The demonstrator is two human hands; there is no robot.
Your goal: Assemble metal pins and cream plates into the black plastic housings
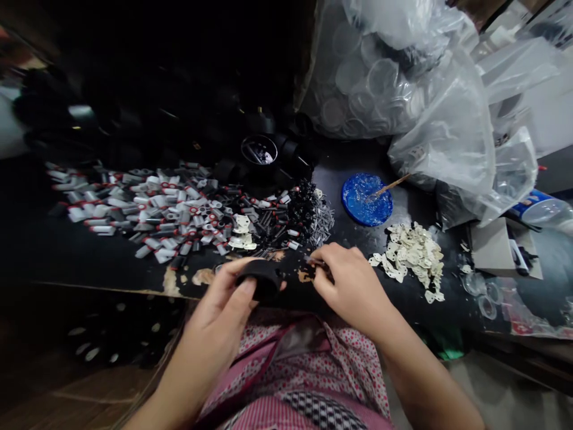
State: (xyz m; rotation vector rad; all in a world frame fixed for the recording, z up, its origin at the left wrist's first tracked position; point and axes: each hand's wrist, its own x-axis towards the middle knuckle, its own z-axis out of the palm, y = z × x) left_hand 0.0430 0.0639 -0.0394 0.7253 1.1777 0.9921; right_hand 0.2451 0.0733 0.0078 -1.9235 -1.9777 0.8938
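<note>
At the bench's front edge my left hand (226, 304) is wrapped round a black hollow round part (265, 276), the thumb pressed into its opening. To the right of it my right hand (348, 282) is closed in a pinch. A small dark thing (319, 263) shows at its fingertips, too blurred to name. Just beyond the hands lie a heap of black screws and small black pieces (302, 206) and a pile of little grey pins (321, 224). Pale flat plates with holes (414, 257) are heaped to the right of my right hand.
Grey and white sleeves with red rings (165, 206) spread across the left. A blue lid of clear gel (364, 203) with a thin stick (391, 185) stands behind my right hand. Plastic bags of clear discs (358, 89) fill the back right, near an open box (492, 251).
</note>
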